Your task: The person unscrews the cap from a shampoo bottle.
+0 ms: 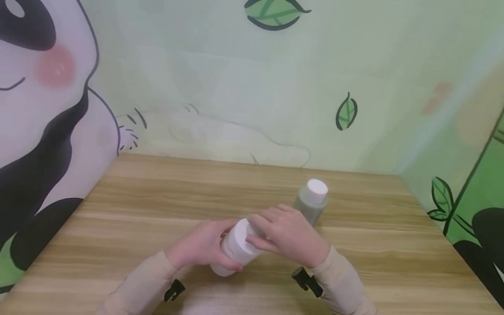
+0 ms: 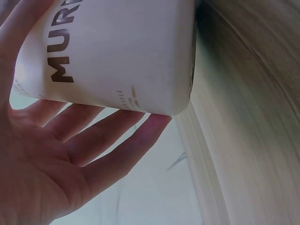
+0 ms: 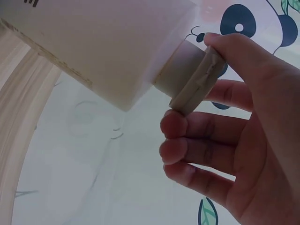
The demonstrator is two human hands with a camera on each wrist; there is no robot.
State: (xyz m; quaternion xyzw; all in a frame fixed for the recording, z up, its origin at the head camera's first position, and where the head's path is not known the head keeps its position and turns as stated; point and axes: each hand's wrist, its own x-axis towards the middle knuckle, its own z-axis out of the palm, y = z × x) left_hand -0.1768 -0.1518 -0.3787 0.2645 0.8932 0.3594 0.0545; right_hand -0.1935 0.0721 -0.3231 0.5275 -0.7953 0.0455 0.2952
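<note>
A white bottle (image 1: 237,246) with dark lettering leans to the right over the table. Around its body is my left hand (image 1: 202,245), thumb on the near side. In the left wrist view, the fingers (image 2: 101,136) of that hand spread along the bottle's (image 2: 122,51) side, and its base is close to the tabletop. My right hand (image 1: 289,234) is at the bottle's top. The right wrist view shows its thumb and fingers pinching a flat, pale, rough-edged cap (image 3: 200,84) at the end of the bottle's narrow neck (image 3: 179,69).
Behind the right hand stands a second bottle (image 1: 312,205), greyish with a white cap (image 1: 317,188), partly hidden by that hand. The wood-grain table (image 1: 157,197) reaches back to a wall (image 1: 220,87) painted with a panda and leaves.
</note>
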